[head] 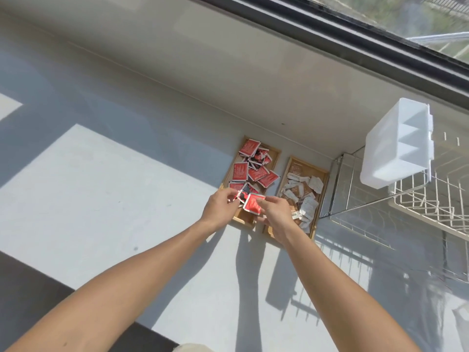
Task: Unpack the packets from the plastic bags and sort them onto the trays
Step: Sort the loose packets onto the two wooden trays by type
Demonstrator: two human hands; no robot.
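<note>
Two wooden trays lie side by side on the grey counter. The left tray (275, 153) holds several red packets (240, 171). The right tray (320, 199) holds several white and brown packets (308, 207). Over the near end of the left tray, my left hand (220, 207) pinches a red packet (241, 195) at its fingertips. My right hand (276, 217) grips another red packet (252, 204) between thumb and fingers, right beside the left hand. No plastic bag is visible.
A white wire dish rack (416, 207) stands right of the trays, with a white plastic divided container (396, 143) on its top edge. A window frame (355, 44) runs along the back wall. The sunlit counter (101, 199) stretches left.
</note>
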